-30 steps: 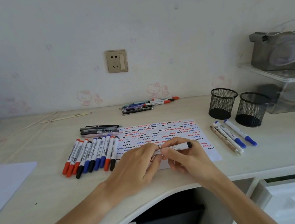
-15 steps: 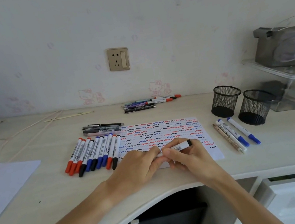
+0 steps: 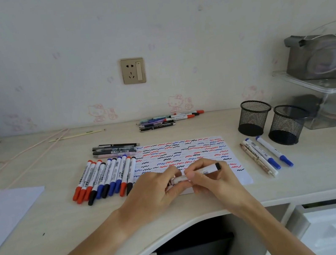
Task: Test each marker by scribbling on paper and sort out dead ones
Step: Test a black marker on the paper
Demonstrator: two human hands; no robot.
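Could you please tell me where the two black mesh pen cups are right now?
In the head view, the two black mesh pen cups stand side by side at the desk's right rear, just behind the loose blue-capped markers and in front of the clear shelf.

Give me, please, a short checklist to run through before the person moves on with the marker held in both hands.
1. Marker gripped: ok. The right hand holds the white marker with the black end; the left hand pinches its other end.
2. Cap on or off: cannot tell; the left fingers hide that end.
3. Free space on the white scribble paper: ok, a bare strip shows at its near right corner.
4. Row of capped red, blue and black markers clear of the hands: ok, it lies to the left.
5. Two black mesh cups upright: ok.
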